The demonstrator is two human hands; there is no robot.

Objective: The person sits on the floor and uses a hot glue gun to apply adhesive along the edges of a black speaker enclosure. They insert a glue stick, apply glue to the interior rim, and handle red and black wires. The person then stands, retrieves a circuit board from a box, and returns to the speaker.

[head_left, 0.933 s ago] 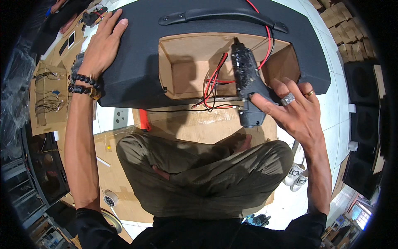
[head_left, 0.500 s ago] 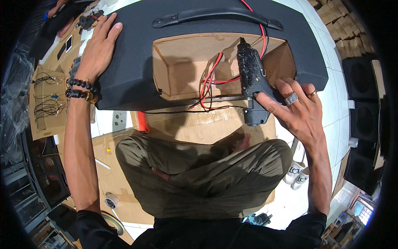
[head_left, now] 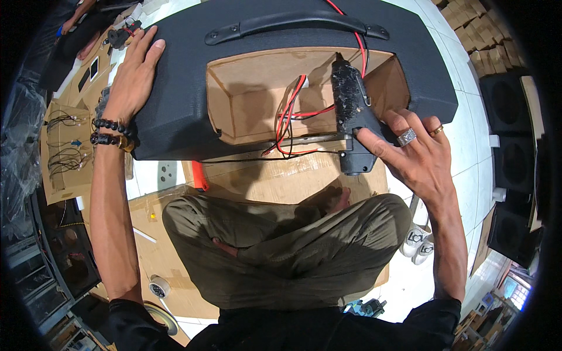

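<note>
A large black box (head_left: 430,76), which looks like a speaker cabinet, lies before me with a strap handle (head_left: 293,24) on its upper face. Flat on its left end rests my left hand (head_left: 133,79), fingers stretched out and holding nothing. My right hand (head_left: 420,151) is closed round a black hot glue gun (head_left: 349,102), its thumb on the gun's back. The nozzle points away from me, over the box's rectangular opening (head_left: 246,67) with bare brown walls. Red and black wires (head_left: 287,108) hang out of that opening, left of the gun. The gun's trigger is hidden.
Beneath my crossed legs lies cardboard (head_left: 281,175), with an orange-red tool handle (head_left: 200,175) near the box. A tape roll (head_left: 158,287) sits at lower left. Cables lie on a cardboard piece (head_left: 70,146) at left. White shoes (head_left: 417,243) and black boxes (head_left: 509,169) are at right.
The black box has shifted slightly left in view, tilting a little. Both my hands have moved a little left too, the glue gun still in my right hand.
</note>
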